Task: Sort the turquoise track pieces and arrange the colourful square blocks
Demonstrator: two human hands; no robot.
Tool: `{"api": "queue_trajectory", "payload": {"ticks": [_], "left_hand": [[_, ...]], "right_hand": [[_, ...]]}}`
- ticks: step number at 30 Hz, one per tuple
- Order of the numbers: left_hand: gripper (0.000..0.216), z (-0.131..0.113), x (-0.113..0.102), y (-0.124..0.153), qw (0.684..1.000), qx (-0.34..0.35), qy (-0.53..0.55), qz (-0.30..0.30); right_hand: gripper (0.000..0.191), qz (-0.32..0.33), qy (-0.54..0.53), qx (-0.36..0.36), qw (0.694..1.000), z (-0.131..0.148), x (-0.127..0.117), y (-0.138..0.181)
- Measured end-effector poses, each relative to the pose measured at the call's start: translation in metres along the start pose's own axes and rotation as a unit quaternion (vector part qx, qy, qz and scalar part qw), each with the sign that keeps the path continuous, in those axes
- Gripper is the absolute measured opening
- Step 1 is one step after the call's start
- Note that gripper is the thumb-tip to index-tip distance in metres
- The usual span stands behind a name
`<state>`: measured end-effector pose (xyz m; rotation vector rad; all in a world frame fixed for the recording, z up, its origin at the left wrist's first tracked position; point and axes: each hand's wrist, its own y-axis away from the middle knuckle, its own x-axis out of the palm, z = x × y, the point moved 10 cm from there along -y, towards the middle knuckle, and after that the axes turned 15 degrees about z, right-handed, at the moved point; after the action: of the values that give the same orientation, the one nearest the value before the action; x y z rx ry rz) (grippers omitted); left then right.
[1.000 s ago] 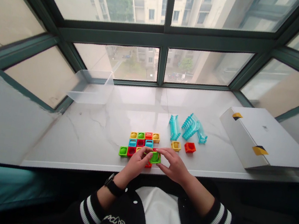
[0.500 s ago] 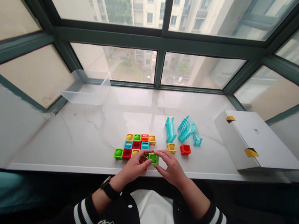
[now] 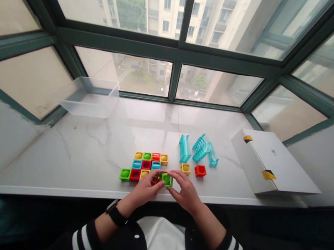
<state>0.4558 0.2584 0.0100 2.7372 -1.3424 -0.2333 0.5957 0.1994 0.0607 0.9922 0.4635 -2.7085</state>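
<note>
Pale buildings [image 3: 169, 7] outside, with a leafy tree [image 3: 130, 5] to the left. In front of them, a bay window [image 3: 178, 53] in dark green frames; spans the whole back. Below, a white windowsill [image 3: 88, 142] with grey veining. At its near side, a dark jacket [image 3: 125, 241] with white-striped cuffs, worn open over a white top [image 3: 163, 247]. To the right on the windowsill, a white box [image 3: 275, 159] with two yellow-and-black tabs; sits at an angle. At the far left, near the window, a clear plastic tub [image 3: 93, 111]. Near the front edge, a block cluster [image 3: 146, 165] in green, red, yellow and blue; lies in three rows, partly covered at the front right. Over that corner, the left hand [image 3: 146, 187] with fingers nearly closed, holding the green block [image 3: 166, 179] from the left between thumb and index finger. Facing it, the right hand [image 3: 186, 191] with fingers partly bent, gripping the same block at its right end. Beyond and to the right, three turquoise ribbed pieces [image 3: 201, 148], two of them seemingly in contact. On the left wrist, a black watch [image 3: 117, 215]. At the right end of the cluster's front row, the green block, between both hands; cannot tell whether joined to the cluster. Nearer than those ribbed pieces, a loose yellow block [image 3: 185, 169] and, just beside it, a loose red block [image 3: 200, 171].
</note>
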Motion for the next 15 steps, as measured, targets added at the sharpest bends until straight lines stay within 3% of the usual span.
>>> {"api": "queue_trajectory", "payload": {"ticks": [8,15], "left_hand": [[0.057,-0.001,0.005,-0.003,0.999,0.022,-0.025,0.034],[0.046,-0.019,0.009,-0.018,0.988,0.038,-0.148,0.032]], "right_hand": [[0.052,0.002,-0.003,0.018,1.000,-0.013,-0.012,0.010],[0.052,0.000,0.000,0.036,0.999,-0.026,-0.019,0.021]]}}
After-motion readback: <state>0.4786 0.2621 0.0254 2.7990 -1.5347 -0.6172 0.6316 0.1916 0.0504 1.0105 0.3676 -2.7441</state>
